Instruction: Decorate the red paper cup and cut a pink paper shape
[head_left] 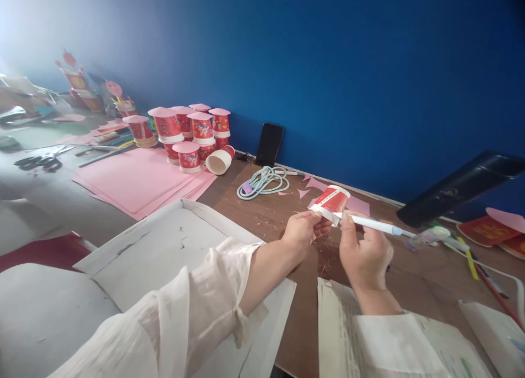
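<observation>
your loose white left sleeve (176, 312) fills the near foreground, crossing a shallow white box (164, 252), while your right sleeve (400, 345) lies over printed pages (334, 323) at the front of the brown table (303, 318). your left hand (303, 230) has its fingers closed on the white-banded lower end of a red and white paper cup (333, 198), which is tilted in front of you, between your two hands; you can't tell from here whether it touches the table. your right hand (366, 252) has thumb and fingers pinched round a white pen-like tool (373, 223), its front end at the cup's white band, though actual contact is too small to make out. pink paper scraps (359, 205) lie just behind the cup. further left you have a coiled pale blue cord (262, 184) and a dark phone (269, 144) propped against the blue wall (348, 66). beyond these, red cups with pink tops (203, 127) stand clustered, with one cup on its side (221, 160) just beside them and pink sheets (135, 181) in front. on your right, a black tube (455, 192) leans at the wall.
</observation>
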{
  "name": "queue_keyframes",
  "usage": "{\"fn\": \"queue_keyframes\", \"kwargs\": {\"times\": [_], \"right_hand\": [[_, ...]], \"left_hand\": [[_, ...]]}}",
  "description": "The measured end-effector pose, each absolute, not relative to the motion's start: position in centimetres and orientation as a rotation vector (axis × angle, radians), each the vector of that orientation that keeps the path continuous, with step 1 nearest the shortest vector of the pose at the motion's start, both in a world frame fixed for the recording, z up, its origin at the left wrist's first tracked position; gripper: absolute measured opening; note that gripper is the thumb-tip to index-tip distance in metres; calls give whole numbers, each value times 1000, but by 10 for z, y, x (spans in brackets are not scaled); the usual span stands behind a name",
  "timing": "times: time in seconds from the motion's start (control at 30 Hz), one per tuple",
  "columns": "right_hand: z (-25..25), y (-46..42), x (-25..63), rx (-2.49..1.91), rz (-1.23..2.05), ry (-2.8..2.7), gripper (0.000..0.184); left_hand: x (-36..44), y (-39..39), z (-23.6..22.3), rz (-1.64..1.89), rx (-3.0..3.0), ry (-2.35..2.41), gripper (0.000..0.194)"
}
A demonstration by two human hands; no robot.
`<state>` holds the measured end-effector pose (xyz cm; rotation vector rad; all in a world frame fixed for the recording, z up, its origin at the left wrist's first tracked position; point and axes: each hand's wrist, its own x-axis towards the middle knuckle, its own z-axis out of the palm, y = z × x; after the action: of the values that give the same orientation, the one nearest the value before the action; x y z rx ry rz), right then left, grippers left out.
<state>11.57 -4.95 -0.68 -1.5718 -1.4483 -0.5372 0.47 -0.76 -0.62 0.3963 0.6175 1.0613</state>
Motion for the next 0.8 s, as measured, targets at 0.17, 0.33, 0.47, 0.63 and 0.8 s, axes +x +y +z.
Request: {"fn": "queue_keyframes", "kwargs": {"times": [0.17,0.33,0.47,0.63,0.8], "right_hand": [[-7,-49,116,-1558,-533,-1452,34],[-7,-49,117,-1587,-511,-1431,33],[-6,-49,115,-1550,-549,-1443,33],[-7,-49,114,-1573,-543,-1452,37],[-9,-48,115,-1563,-535,-1442,34]], "left_hand": [[5,-8,-6,1066,399,625,13],[5,-8,-4,1055,383,623,16],[4,-8,-4,1067,366,620,11],[5,-7,-7,1066,373,627,12],[6,-5,-8,1066,362,636,12]]}}
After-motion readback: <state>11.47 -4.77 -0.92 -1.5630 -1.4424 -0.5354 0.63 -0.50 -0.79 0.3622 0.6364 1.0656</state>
